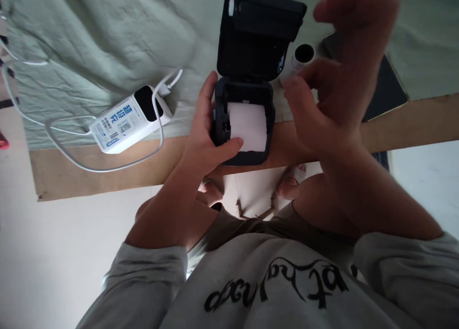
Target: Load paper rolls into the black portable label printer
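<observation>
A small dark thermal printer (pixel 270 123) stands at the table's front edge with its lid (pixel 260 37) swung up. In its bay lies a white paper roll (pixel 249 126). My left hand (pixel 206 140) grips the printer's left side, its thumb resting on the roll and its other fingers along the outer wall. Raised to the right of the printer, my right hand (pixel 335 90) has its fingers apart and slightly blurred, with nothing seen in them. Behind it, a white cylinder with a dark round opening (pixel 296 63) is partly hidden.
On the left, a white power bank (pixel 125 121) with a blue-printed label lies among loops of white cable (pixel 103 169). A dark flat object (pixel 387 92) lies at the right, partly behind my right hand. Wrinkled green cloth (pixel 143 32) covers the table up to its bare wooden edge (pixel 71 176).
</observation>
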`<state>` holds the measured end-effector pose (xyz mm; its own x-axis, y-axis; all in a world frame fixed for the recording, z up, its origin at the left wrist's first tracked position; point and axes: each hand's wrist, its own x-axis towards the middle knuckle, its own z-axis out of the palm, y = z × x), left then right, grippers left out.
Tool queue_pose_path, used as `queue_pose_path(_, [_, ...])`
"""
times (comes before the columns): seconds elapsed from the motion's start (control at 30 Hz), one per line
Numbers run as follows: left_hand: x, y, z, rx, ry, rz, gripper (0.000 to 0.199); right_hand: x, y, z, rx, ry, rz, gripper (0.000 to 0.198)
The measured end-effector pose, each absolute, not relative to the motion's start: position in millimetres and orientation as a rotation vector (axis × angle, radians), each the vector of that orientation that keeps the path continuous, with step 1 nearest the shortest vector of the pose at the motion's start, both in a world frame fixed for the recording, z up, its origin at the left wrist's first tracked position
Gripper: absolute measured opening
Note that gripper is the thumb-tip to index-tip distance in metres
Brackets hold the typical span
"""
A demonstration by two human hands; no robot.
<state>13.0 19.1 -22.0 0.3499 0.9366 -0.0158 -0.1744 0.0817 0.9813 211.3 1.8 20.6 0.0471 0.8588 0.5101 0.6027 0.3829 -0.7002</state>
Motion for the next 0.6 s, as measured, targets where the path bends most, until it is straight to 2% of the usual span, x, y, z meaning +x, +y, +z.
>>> queue_pose_path(0.07, [13, 18, -22, 1.160, 0.840, 0.990, 0.103, 211, 0, 23, -1.314, -1.688, 0.440, 0.051])
queue_pose_path(0.1, [13, 18, -22, 1.158, 0.840, 1.003, 0.108, 210, -1, 24, -1.283, -1.661, 0.463, 0.049])
queue_pose_path(0.2, [12, 15, -21, 1.182, 0.852, 1.044, 0.113, 207, 1, 21, -1.218, -1.499, 0.449, 0.033])
queue_pose_path(0.33, [12, 14, -27, 1.182, 0.808, 1.028, 0.105, 207, 4, 13, -1.266, -1.563, 0.568, 0.019])
queue_pose_path(0.43, [14, 17, -36, 1.218, 0.713, 1.143, 0.089, 207, 4, 11, -1.307, -1.761, 0.702, 0.035])
queue_pose_path(0.53, [16, 19, -37, 1.216, 0.799, 1.176, 0.056, 205, 5, 9, -1.274, -1.866, 0.818, 0.051])
queue_pose_path(0.6, [18, 18, -32, 1.189, 0.856, 1.152, 0.042, 204, 6, 6, -1.226, -1.862, 0.879, 0.054])
